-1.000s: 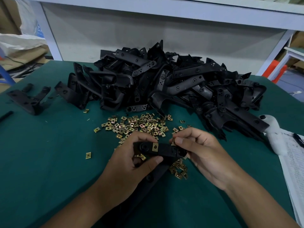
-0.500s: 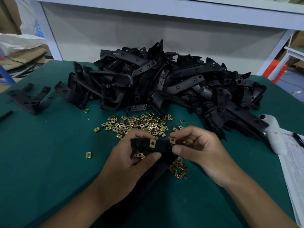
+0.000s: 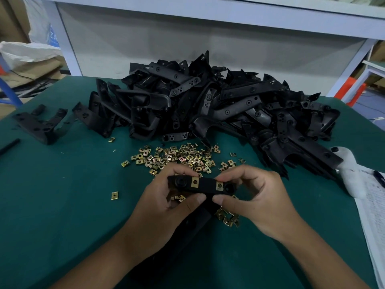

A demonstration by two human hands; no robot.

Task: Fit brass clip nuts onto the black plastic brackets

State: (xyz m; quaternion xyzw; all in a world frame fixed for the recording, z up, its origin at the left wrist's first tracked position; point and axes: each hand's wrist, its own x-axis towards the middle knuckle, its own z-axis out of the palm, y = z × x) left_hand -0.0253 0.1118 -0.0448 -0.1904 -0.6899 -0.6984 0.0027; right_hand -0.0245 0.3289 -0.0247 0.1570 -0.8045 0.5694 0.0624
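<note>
Both hands hold one black plastic bracket [image 3: 206,187] above the green table. My left hand [image 3: 164,203] grips its left end, thumb underneath. My right hand [image 3: 256,197] pinches its right end, fingertips on a brass clip nut [image 3: 219,186] seated there. A second brass clip nut [image 3: 195,182] sits near the bracket's middle. The bracket's long arm runs down between my wrists. Loose brass clip nuts [image 3: 179,158] lie scattered just beyond my hands, and a few more [image 3: 228,219] lie under my right hand.
A big heap of black brackets [image 3: 218,107] fills the back of the green table [image 3: 62,205]. Two separate brackets [image 3: 39,126] lie at far left. A white cloth [image 3: 350,170] and printed paper [image 3: 375,215] sit at the right edge. One single nut [image 3: 114,195] lies left.
My right hand brought a clip nut onto the bracket's right end, where it now sits. The bracket has tilted slightly and lifted a little toward the nut pile.
</note>
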